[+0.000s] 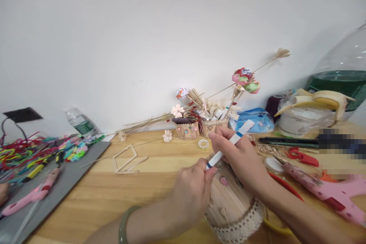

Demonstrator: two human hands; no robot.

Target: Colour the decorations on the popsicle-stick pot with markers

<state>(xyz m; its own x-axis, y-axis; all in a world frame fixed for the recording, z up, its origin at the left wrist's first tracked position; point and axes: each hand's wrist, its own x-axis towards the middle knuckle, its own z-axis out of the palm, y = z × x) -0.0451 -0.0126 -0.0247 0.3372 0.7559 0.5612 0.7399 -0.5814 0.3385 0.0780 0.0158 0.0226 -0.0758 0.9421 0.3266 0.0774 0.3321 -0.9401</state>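
in the head view, a smooth, slim white marker [215, 159] with blue bands slants up right of the frame's centre. the left hand [192, 187] has its fingers pinched on the lower end; the right hand's [239, 157] fingers are closed around the middle. beneath them, partly hidden by both hands, a tilted wooden-slat piece [227, 198] carries a heart-shaped pink decoration [223, 180] and bumpy openwork lace [243, 225]. thin sticks [127, 160] lie left of centre on the grained tabletop [94, 202]. papery flowers [243, 78] rise behind the hands; a pink glue gun [323, 187] lies lower right, beside the right forearm.
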